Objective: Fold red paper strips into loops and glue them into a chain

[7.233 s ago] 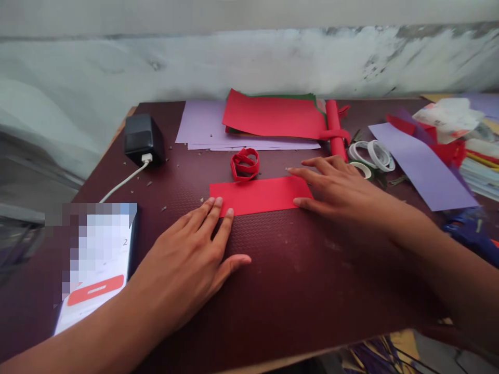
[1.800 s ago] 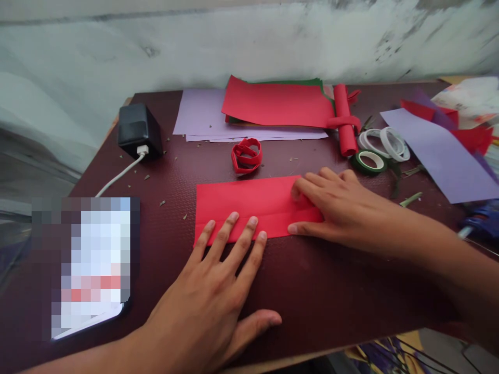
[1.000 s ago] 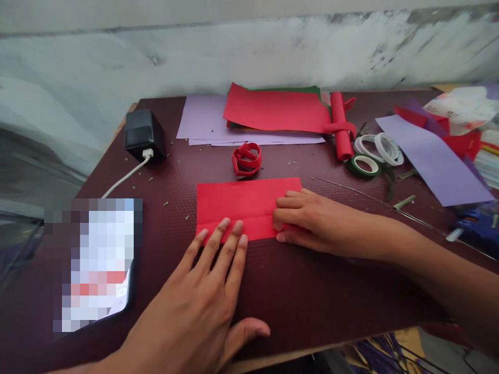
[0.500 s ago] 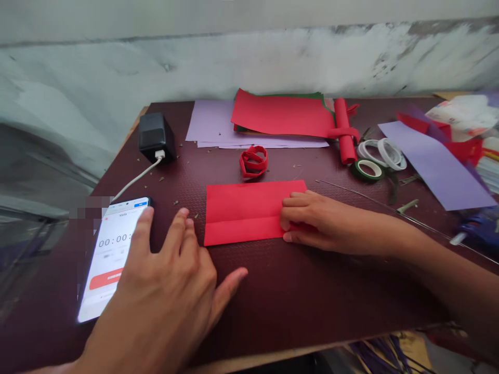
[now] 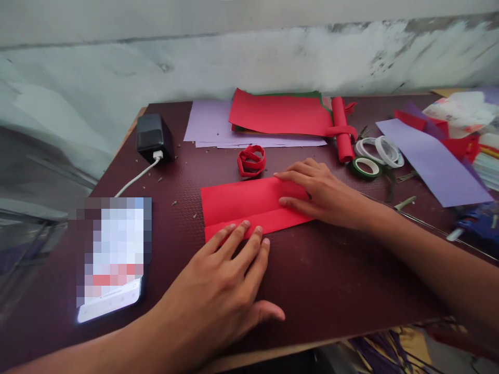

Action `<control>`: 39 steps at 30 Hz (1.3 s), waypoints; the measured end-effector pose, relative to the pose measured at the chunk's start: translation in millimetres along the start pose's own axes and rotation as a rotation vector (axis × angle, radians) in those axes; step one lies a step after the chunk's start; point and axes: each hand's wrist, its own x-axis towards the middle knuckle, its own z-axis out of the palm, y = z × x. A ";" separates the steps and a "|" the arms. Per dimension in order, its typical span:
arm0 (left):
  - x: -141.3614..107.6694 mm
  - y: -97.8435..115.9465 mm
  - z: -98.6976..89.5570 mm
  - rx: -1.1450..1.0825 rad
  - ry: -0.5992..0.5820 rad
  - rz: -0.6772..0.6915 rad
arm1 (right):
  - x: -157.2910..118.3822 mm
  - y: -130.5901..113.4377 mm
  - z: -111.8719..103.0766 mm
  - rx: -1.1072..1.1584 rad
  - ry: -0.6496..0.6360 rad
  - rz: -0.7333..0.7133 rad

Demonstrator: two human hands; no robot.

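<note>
A red paper sheet [image 5: 241, 200] with a crease along its length lies at a slight tilt on the dark table. My left hand [image 5: 230, 280] is spread, its fingertips resting on the sheet's near edge and its thumb out to the right. Over the sheet's right end is my right hand [image 5: 315, 189], fingers apart, fingertips on the paper's upper side and thumb lower down on it. Just behind the sheet sits a coiled red paper strip [image 5: 252, 161].
A phone [image 5: 117, 254], blurred by pixels, lies at left, cabled to a black charger [image 5: 152, 137]. Behind are purple sheets [image 5: 206, 122], red sheets [image 5: 280, 114] and a red roll [image 5: 343, 130]. Tape rolls [image 5: 366, 167], purple paper [image 5: 436, 161] and a blue tool [image 5: 481, 226] lie right.
My left hand has moved right, from beside the phone onto the red sheet. My right hand has shifted up and its fingers have opened. The sheet has turned slightly, its right end now farther back.
</note>
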 end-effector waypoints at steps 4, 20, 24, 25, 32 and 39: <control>3.4 -2.3 -2.0 -0.042 0.012 0.041 | 3.1 -2.1 1.6 -0.031 -0.008 0.015; 6.0 -9.4 0.9 -0.037 -0.005 0.031 | 4.6 6.3 2.0 0.011 0.188 -0.322; 4.0 -7.7 4.3 -0.016 0.004 0.034 | -0.6 5.7 -0.7 -0.026 0.152 -0.458; 3.5 -7.5 5.3 -0.009 0.013 0.035 | -1.0 4.7 -1.6 -0.039 0.140 -0.474; -1.1 -3.4 5.6 0.021 0.040 -0.017 | -2.8 -0.4 -12.1 -0.107 0.048 -0.532; -3.7 1.6 3.9 0.037 0.062 -0.070 | -6.6 -2.5 -14.7 -0.200 0.050 -0.559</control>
